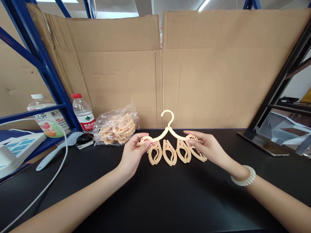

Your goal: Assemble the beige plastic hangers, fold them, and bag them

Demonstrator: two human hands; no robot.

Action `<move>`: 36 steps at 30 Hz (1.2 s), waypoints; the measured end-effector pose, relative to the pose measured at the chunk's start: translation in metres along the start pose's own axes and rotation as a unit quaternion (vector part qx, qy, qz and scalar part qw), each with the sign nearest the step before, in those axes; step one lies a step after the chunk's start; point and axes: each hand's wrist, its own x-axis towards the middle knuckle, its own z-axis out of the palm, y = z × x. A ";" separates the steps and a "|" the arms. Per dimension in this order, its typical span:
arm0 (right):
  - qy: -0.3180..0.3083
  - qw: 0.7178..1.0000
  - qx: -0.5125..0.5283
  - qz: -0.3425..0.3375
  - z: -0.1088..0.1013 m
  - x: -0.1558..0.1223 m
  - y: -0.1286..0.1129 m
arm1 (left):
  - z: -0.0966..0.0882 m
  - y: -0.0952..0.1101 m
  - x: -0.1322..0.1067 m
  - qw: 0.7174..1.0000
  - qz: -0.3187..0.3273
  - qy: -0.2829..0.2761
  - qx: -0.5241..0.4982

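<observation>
A cream plastic folding hanger (167,130) is spread open in the air, its hook pointing up. My left hand (132,150) pinches one end of it between thumb and fingers. At the other end, my right hand (206,145) grips in the same way, with a white coiled band (243,176) around that wrist. Behind and below the held hanger, several folded hangers (169,153) of the same colour lie in a row on the black table (155,200). The upper parts of some are hidden by the held hanger and my right hand.
Back left, a clear plastic bag (116,126) holds more folded hangers. Beside it stand a red-capped bottle (83,113) and a larger bottle (48,116). A hairbrush (58,149), a white cable (62,161) and a power strip (23,150) lie left. A phone (262,144) rests right; cardboard (206,71) stands behind.
</observation>
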 end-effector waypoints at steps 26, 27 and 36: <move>0.143 0.909 0.388 0.048 -0.004 0.005 -0.005 | 0.002 0.018 0.006 1.000 0.006 0.007 -0.005; 0.143 0.902 0.404 0.050 -0.002 0.004 -0.006 | 0.002 0.018 0.005 1.000 0.005 0.008 -0.007; 0.043 0.946 0.320 0.043 0.023 -0.008 -0.016 | 0.016 0.014 -0.010 0.993 -0.028 -0.089 0.075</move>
